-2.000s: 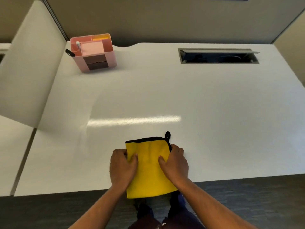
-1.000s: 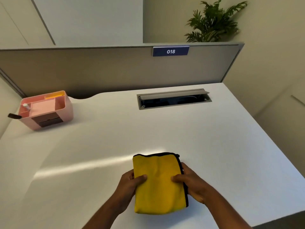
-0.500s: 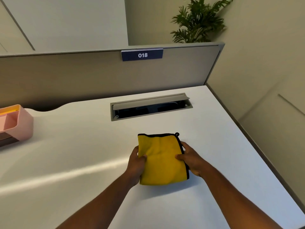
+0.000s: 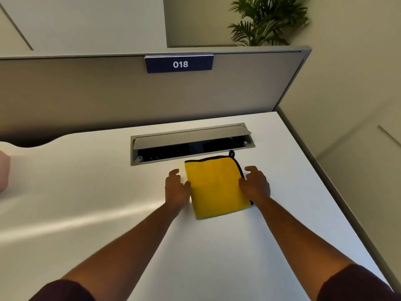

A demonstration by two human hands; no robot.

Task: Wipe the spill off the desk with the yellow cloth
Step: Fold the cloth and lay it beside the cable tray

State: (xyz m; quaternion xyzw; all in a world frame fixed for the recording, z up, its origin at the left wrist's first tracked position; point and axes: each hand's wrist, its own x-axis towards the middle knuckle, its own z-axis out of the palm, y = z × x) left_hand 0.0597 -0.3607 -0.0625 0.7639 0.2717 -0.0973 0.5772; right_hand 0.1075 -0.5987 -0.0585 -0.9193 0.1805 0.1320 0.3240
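Note:
The folded yellow cloth [image 4: 217,187], edged in black with a small loop at its far corner, lies flat on the white desk [image 4: 86,192] just in front of the cable slot. My left hand [image 4: 176,187] sits at its left edge and my right hand [image 4: 257,185] at its right edge. Each thumb touches the cloth's side, while the fingers hang loosely curled beside it, off the fabric. I cannot make out any spill on the desk surface.
A grey cable slot [image 4: 192,144] with a raised flap is cut into the desk right behind the cloth. A partition with the sign 018 [image 4: 179,64] closes the back. A pink organiser's corner [image 4: 4,172] shows at far left. The desk's right edge [image 4: 325,181] is close.
Both hands slid the cloth away from me across the desk, up to the cable slot. My thumbs have come off the top of the cloth to its edges.

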